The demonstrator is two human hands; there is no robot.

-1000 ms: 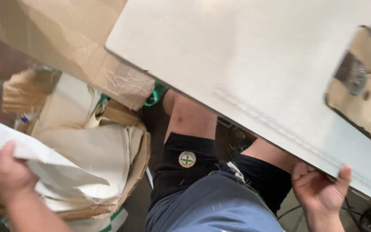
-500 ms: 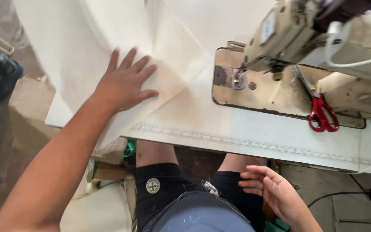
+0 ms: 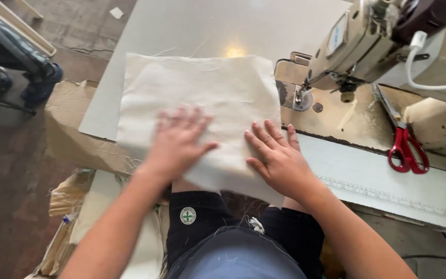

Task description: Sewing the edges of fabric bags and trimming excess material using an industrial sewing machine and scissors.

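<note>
1. One cream cloth (image 3: 202, 98) lies flat on the bench (image 3: 223, 26), its near edge hanging over the front, its long side running left to right.
2. Left hand (image 3: 179, 139) and right hand (image 3: 280, 157) both press flat on its near half, fingers spread, gripping nothing.
3. One sewing machine (image 3: 367, 36) stands to the right, one pair of red scissors (image 3: 406, 147) beside it.

The left hand (image 3: 177, 140) is smeared by motion blur, its fingers (image 3: 184, 118) running together on the cream fabric (image 3: 202, 98). Both palms hide the cloth beneath them, and its near edge hangs out of sight over the desk (image 3: 218, 26). The sewing machine (image 3: 383, 36) is cut off at the top and right edges; its needle is too small to make out. One blade tip of the red-handled scissors (image 3: 403, 144) slips under the machine.
</note>
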